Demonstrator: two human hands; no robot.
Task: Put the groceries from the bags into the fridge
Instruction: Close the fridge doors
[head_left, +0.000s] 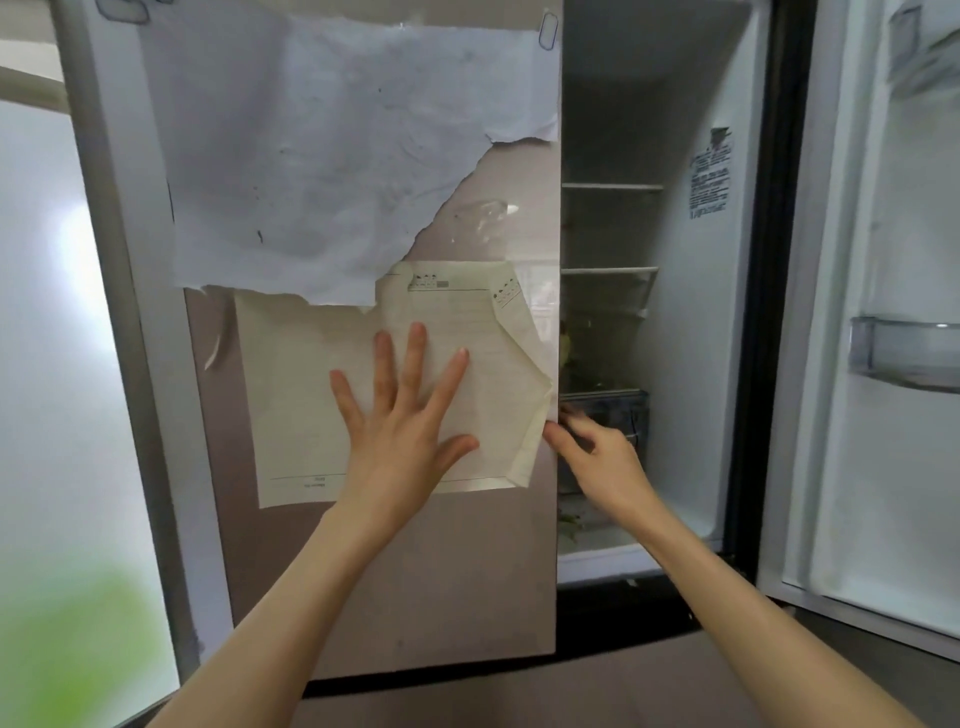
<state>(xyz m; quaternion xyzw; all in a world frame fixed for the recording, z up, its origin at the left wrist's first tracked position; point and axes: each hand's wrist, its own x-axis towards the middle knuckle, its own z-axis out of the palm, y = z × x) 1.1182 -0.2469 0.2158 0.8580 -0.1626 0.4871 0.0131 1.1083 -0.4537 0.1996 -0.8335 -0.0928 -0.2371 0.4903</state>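
Note:
The fridge's left door (374, 587) fills the middle of the view, brownish and closed or nearly closed. My left hand (400, 415) lies flat with spread fingers on a yellowed paper sheet (301, 395) stuck to that door. My right hand (597, 452) is at the door's right edge, its fingers curled round the edge at about waist height of the door. The right door (883, 364) stands swung open. Inside the fridge (675, 364) I see white shelves (610, 270) and some greenish produce (569, 522) low down. No bags are in view.
A torn white paper (332, 156) hangs above the yellowed sheet. The open right door carries a clear bin (904, 353). A label (711, 174) sits on the fridge's inner right wall. A frosted pane (57, 364) lies left, with a green blur (78, 649) at the bottom left.

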